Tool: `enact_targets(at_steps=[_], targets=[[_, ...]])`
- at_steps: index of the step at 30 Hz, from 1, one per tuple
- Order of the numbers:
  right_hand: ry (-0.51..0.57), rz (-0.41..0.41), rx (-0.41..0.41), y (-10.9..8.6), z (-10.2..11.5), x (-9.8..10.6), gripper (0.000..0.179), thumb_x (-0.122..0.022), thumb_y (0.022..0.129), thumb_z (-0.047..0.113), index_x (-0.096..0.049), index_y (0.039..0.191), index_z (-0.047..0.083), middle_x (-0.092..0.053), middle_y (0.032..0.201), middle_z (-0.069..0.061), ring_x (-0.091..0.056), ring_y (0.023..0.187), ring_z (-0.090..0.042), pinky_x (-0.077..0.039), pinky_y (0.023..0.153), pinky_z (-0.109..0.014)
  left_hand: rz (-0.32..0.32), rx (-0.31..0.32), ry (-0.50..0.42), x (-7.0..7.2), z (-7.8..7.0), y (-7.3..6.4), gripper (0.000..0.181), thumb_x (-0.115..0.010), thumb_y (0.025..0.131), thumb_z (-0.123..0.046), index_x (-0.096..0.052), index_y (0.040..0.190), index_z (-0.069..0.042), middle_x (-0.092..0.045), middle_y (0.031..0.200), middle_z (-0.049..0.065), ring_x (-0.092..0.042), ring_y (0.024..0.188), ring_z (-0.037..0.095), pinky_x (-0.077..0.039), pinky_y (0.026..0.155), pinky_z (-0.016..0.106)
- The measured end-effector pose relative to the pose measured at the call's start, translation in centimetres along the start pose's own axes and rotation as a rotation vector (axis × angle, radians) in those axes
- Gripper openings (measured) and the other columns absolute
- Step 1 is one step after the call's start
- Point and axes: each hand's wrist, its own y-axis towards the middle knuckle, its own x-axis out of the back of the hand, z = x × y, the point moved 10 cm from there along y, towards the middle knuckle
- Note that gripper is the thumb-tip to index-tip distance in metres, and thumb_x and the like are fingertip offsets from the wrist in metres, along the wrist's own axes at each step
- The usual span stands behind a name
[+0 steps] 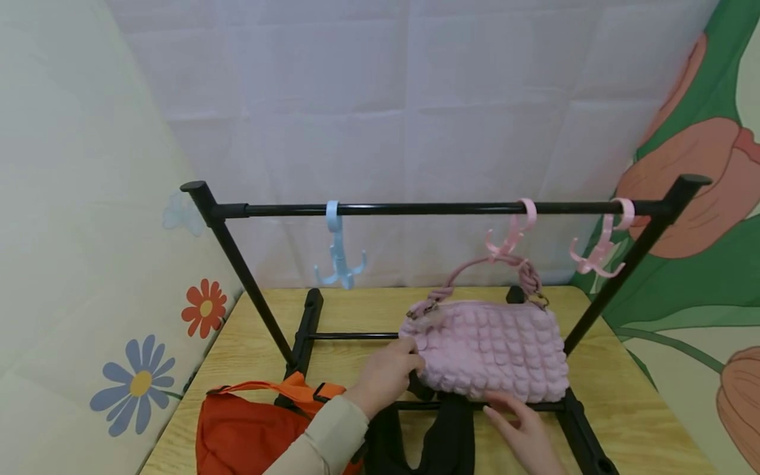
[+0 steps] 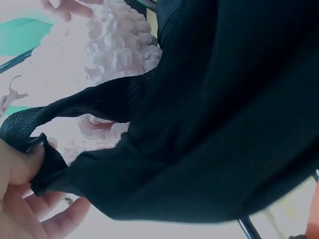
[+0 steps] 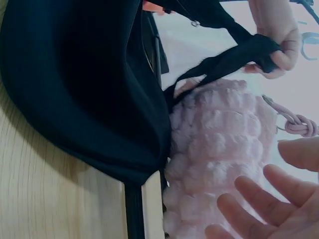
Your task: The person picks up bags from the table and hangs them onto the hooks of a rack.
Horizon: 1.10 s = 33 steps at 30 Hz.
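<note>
My left hand (image 1: 382, 376) pinches the strap (image 2: 94, 102) of a black bag (image 3: 75, 74) between thumb and fingers, holding it up as a loop. Only the upper part of that bag shows at the bottom of the head view. Behind it, a puffy pink handbag (image 1: 487, 349) hangs by its knotted handle from a pink hook (image 1: 505, 244). My right hand (image 1: 519, 429) is beside the pink bag's lower edge, fingers spread and loosely bent, as the right wrist view shows, with nothing in its grasp.
A black rack's top rail (image 1: 415, 210) spans the wooden table (image 1: 641, 396). From it hang a blue hook (image 1: 338, 251) at left and another pink hook (image 1: 600, 254) at right. An orange-red bag (image 1: 249, 429) lies at front left. The rack's feet and lower bars cross the tabletop.
</note>
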Motion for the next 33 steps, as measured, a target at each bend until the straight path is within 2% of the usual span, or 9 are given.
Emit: enact_targets(at_steps=[6, 10, 15, 22, 26, 30, 33], targets=[[0.131, 0.047, 0.067, 0.4, 1.3, -1.8, 0.033, -0.064, 0.093, 0.008, -0.063, 0.124, -0.003, -0.063, 0.122, -0.017, -0.061, 0.103, -0.026, -0.052, 0.072, -0.029, -0.151, -0.023, -0.048, 1.4, 0.0, -0.2, 0.037, -0.060, 0.074, 0.021, -0.073, 0.083, -0.012, -0.056, 0.089, 0.001, -0.055, 0.077, 0.014, -0.044, 0.065, 0.019], [0.138, 0.033, 0.113, 0.8, 2.0, -2.3, 0.040, -0.065, 0.093, 0.010, -0.058, 0.130, -0.003, -0.061, 0.126, -0.019, -0.061, 0.104, -0.027, -0.051, 0.070, -0.027, -0.257, -0.042, -0.053, 2.9, 0.1, -0.5, 0.040, -0.058, 0.070, 0.025, -0.072, 0.078, -0.012, -0.057, 0.088, 0.001, -0.056, 0.075, 0.015, -0.046, 0.064, 0.021], [0.109, -0.034, 0.227, 1.2, 3.0, -2.0, 0.041, -0.066, 0.091, 0.005, -0.057, 0.130, -0.007, -0.061, 0.123, -0.023, -0.062, 0.101, -0.028, -0.051, 0.072, -0.026, -0.377, -0.085, -0.043, 4.6, -0.1, -1.0, 0.041, -0.054, 0.067, 0.027, -0.067, 0.071, -0.012, -0.059, 0.086, 0.002, -0.058, 0.076, 0.016, -0.049, 0.066, 0.025], [0.052, -0.129, 0.427, 1.2, 4.5, -1.3, 0.037, -0.068, 0.087, -0.002, -0.061, 0.123, -0.008, -0.063, 0.115, -0.025, -0.064, 0.094, -0.020, -0.051, 0.070, -0.028, -0.480, -0.122, -0.051, 6.3, -0.3, -2.0, 0.043, -0.053, 0.067, 0.030, -0.062, 0.067, -0.012, -0.062, 0.088, 0.002, -0.060, 0.080, 0.016, -0.050, 0.070, 0.025], [0.062, -0.114, 0.424, 1.5, 4.5, -1.3, 0.037, -0.067, 0.088, -0.001, -0.060, 0.123, -0.008, -0.063, 0.114, -0.024, -0.063, 0.094, -0.022, -0.051, 0.070, -0.029, -0.543, -0.147, -0.080, 6.8, -0.2, -2.6, 0.042, -0.047, 0.069, 0.029, -0.059, 0.067, -0.011, -0.062, 0.089, 0.003, -0.060, 0.080, 0.017, -0.050, 0.070, 0.026], [0.073, -0.092, 0.393, 1.9, 4.3, -1.5, 0.037, -0.067, 0.088, 0.000, -0.060, 0.124, -0.007, -0.063, 0.116, -0.022, -0.062, 0.095, -0.020, -0.051, 0.071, -0.030, -0.614, -0.142, -0.125, 7.4, 0.2, -3.1, 0.039, -0.044, 0.073, 0.026, -0.057, 0.066, -0.010, -0.064, 0.090, 0.007, -0.062, 0.083, 0.020, -0.052, 0.069, 0.028], [0.077, -0.093, 0.406, 1.8, 4.5, -1.5, 0.037, -0.068, 0.087, -0.002, -0.061, 0.123, -0.008, -0.062, 0.117, -0.024, -0.061, 0.096, -0.018, -0.051, 0.071, -0.030, -0.672, -0.130, -0.153, 8.1, 0.3, -3.4, 0.039, -0.044, 0.073, 0.026, -0.056, 0.065, -0.011, -0.065, 0.091, 0.008, -0.064, 0.082, 0.021, -0.052, 0.067, 0.029]])
